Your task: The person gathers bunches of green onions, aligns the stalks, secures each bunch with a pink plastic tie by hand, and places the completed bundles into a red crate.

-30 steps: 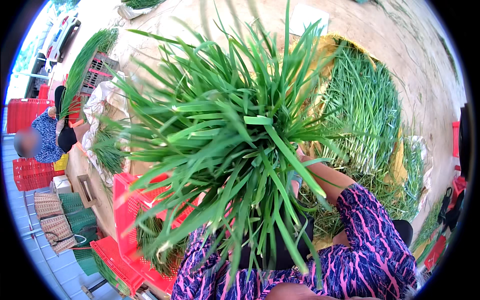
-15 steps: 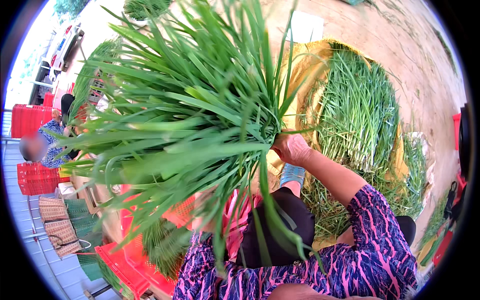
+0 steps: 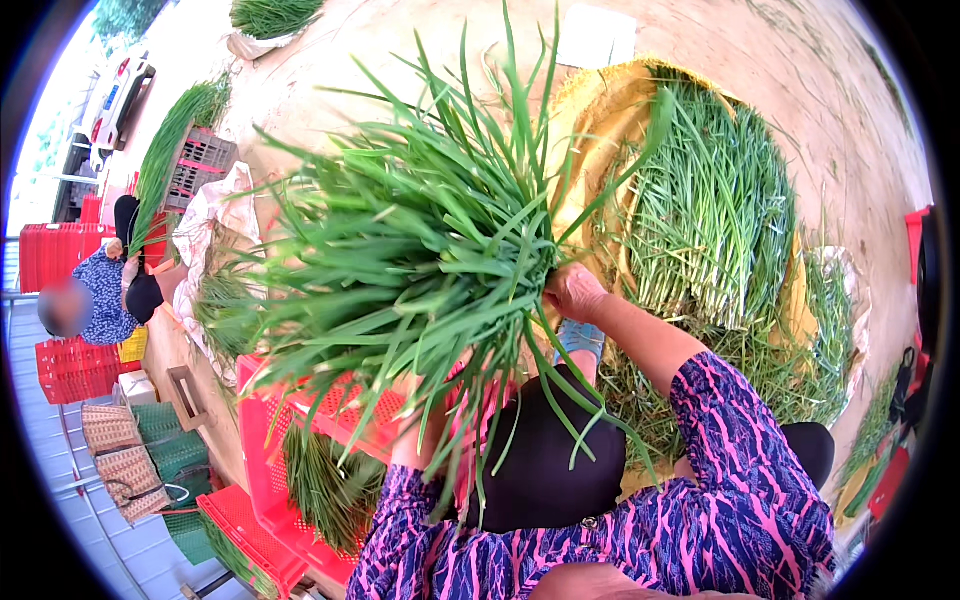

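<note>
My right hand is closed around the stem end of a large bunch of garlic chives. Long flat green leaves fan out from it to the left, raised in front of my knees. Of my left arm only the forearm shows below the bunch; the leaves cover that hand. A thick pile of garlic chives with pale stem ends lies on a yellow woven sack to the right of my right hand. Loose leaf scraps are strewn beneath it by my foot.
Red plastic crates stand at my left, with more chives in them. Further left another person sits holding a bunch of chives, near stacked red crates. A white sheet lies on the far floor.
The bunch has drawn in and swung down a little, its leaves reaching less far up and left. The seated person and the grey crate now show more fully. My right hand keeps its grip.
</note>
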Motion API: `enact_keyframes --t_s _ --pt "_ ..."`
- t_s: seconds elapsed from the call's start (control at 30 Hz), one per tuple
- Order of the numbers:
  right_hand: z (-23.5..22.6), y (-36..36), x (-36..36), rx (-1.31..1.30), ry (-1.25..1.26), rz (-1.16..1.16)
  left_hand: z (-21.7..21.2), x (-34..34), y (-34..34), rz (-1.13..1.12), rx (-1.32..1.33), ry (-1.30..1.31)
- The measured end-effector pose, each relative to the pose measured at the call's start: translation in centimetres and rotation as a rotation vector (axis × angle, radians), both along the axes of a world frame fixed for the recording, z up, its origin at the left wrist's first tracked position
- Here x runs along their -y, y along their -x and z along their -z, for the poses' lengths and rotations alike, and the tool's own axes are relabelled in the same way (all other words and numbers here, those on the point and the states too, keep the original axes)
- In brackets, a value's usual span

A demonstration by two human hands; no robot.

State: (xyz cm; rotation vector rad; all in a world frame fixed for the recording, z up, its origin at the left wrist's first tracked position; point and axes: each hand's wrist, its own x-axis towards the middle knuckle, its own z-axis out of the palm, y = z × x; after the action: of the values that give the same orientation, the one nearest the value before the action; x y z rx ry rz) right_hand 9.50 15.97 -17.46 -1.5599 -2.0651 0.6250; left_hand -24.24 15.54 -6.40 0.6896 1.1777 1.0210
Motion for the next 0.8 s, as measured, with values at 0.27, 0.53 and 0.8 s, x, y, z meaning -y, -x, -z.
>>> enact_keyframes --t_s 0.27,0.53,0.8 --pt "-10.9 -3.8 -1.5 -0.139 0.311 0.023 4.3 -17.6 -8.9 0.126 0.374 -0.098" --pt "-7.0 -6.9 -3.4 -0.573 0.726 0.129 13.7 -19.5 -11.4 0.310 0.216 0.374" --pt "2.7 -6.8 0.3 -0.586 0.806 0.401 17.1 -7.6 -6.9 -0.199 -0.703 -0.085"
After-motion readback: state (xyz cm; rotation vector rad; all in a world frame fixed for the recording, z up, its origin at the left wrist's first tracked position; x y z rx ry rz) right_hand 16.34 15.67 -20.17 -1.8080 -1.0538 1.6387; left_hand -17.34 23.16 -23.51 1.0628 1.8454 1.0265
